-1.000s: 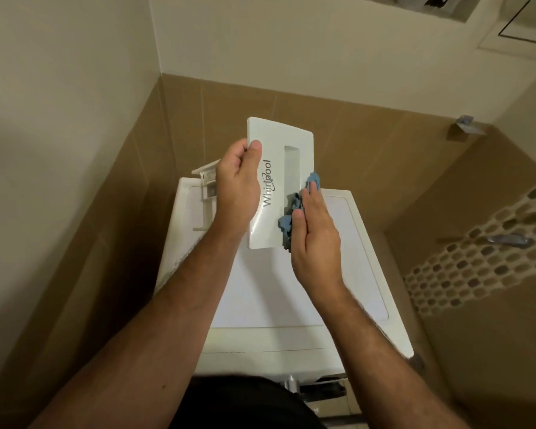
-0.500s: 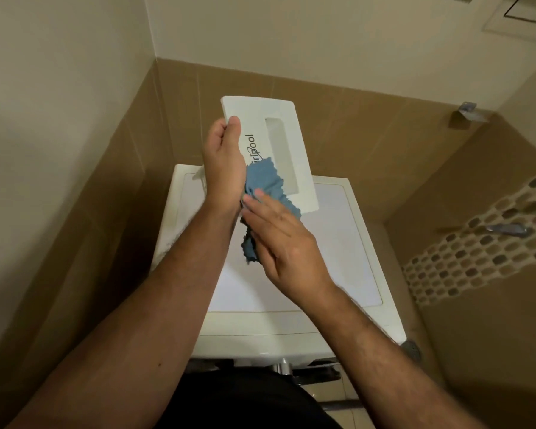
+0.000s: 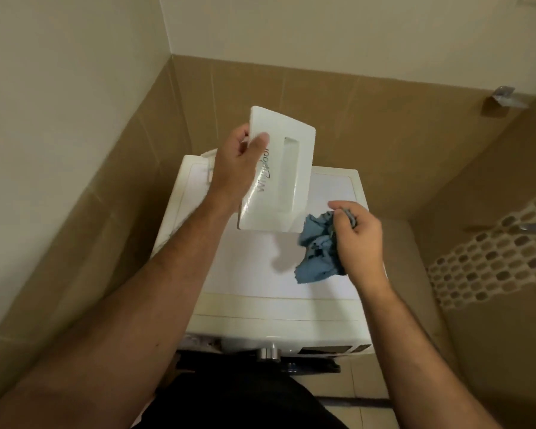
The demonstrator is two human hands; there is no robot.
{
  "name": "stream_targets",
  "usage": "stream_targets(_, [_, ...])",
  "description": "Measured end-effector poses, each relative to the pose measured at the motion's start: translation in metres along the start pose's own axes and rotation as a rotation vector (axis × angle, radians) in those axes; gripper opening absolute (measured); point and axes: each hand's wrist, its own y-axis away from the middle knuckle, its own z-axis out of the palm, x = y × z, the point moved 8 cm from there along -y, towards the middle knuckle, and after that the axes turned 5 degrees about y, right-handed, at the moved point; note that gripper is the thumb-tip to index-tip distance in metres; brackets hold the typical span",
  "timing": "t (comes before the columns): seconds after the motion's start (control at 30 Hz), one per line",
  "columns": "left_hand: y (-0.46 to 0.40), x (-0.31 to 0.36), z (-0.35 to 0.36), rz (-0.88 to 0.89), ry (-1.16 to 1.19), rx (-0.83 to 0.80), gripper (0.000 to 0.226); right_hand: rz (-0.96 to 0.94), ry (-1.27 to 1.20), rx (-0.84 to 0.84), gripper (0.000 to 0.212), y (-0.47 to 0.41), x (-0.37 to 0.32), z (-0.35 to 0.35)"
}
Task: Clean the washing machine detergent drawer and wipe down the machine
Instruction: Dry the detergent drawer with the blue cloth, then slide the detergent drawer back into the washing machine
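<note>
Left grip point(image 3: 235, 162) was wrapped round the left edge of the detergent drawer point(image 3: 283, 178), thumb on its front panel above the printed logo, fingers behind. Right grip point(image 3: 358, 239) was curled tight on a bunched blue cloth point(image 3: 317, 252), pinching it against the palm. The drawer was out of the machine, held tilted in the air above the washing machine point(image 3: 260, 301), front panel with its recessed handle facing the camera, lower corner just above the machine's top. Cloth hung to the right of the drawer's lower edge, not touching it, casting a shadow on the machine's white top. At the machine's back left corner a white plastic part point(image 3: 209, 156) showed behind the left wrist; could not tell what it was. A silver knob point(image 3: 268, 352) and a dark display strip sat on the machine's front edge. Beige tiled walls point(image 3: 369, 119) stood behind the machine, a mosaic tile band point(image 3: 492, 258) to its right. Dark clothing of the person showed below the machine's front.
</note>
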Motion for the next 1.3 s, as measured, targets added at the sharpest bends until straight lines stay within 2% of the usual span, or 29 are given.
stream_targets(0.13, [0.026, -0.008, 0.038, 0.025, -0.296, -0.246, 0.039, 0.148, -0.065, 0.036, 0.018, -0.013, 0.035, -0.035])
stream_targets(0.27, [0.053, -0.026, 0.063, 0.104, -0.737, -0.483, 0.031, 0.088, 0.151, -0.106, 0.07, -0.016, 0.049, -0.045])
stream_targets(0.33, [0.064, -0.041, 0.068, 0.105, -0.939, -0.582, 0.036, 0.006, 0.203, -0.218, 0.082, -0.013, 0.049, -0.037])
stream_targets(0.4, [0.075, -0.057, 0.069, 0.112, -1.106, -0.666, 0.043, -0.057, 0.241, -0.305, 0.086, -0.008, 0.048, -0.025])
stream_targets(0.5, [0.09, -0.071, 0.07, 0.114, -1.223, -0.733, 0.041, -0.099, 0.289, -0.418, 0.073, 0.003, 0.05, -0.003])
stream_targets(0.63, [0.108, -0.07, 0.07, 0.15, -1.332, -0.752, 0.032, -0.203, 0.452, -0.486, 0.016, 0.022, 0.053, 0.022])
stream_targets(0.67, [0.111, -0.068, 0.068, 0.162, -1.352, -0.748, 0.03, -0.223, 0.456, -0.497, 0.008, 0.026, 0.053, 0.027])
stream_targets(0.8, [0.117, -0.059, 0.06, 0.231, -1.471, -0.737, 0.029, -0.249, 0.375, -0.506, 0.006, 0.041, 0.054, 0.042])
stream_targets(0.9, [0.117, -0.051, 0.046, 0.255, -1.564, -0.636, 0.027, -0.244, 0.326, -0.489, 0.011, 0.049, 0.05, 0.052])
stream_targets(0.97, [0.119, -0.043, 0.03, 0.254, -1.52, -0.502, 0.028, -0.252, 0.321, -0.474, 0.017, 0.053, 0.045, 0.057])
stream_targets(1.03, [0.125, -0.031, 0.006, 0.272, -1.412, -0.292, 0.028, -0.247, 0.326, -0.458, 0.024, 0.059, 0.041, 0.061])
stream_targets(1.1, [0.135, -0.023, -0.027, 0.196, -1.257, -0.04, 0.037, -0.231, 0.316, -0.444, 0.027, 0.065, 0.04, 0.063])
stream_targets(1.17, [0.15, -0.033, -0.056, 0.011, -1.142, 0.111, 0.056, -0.212, 0.325, -0.442, 0.022, 0.073, 0.038, 0.067])
stream_targets(1.23, [0.168, -0.06, -0.077, -0.285, -0.983, 0.155, 0.073, -0.217, 0.338, -0.424, 0.019, 0.082, 0.033, 0.071])
stream_targets(1.3, [0.193, -0.093, -0.088, -0.661, -0.571, 0.199, 0.087, -0.211, 0.349, -0.415, 0.018, 0.093, 0.027, 0.078])
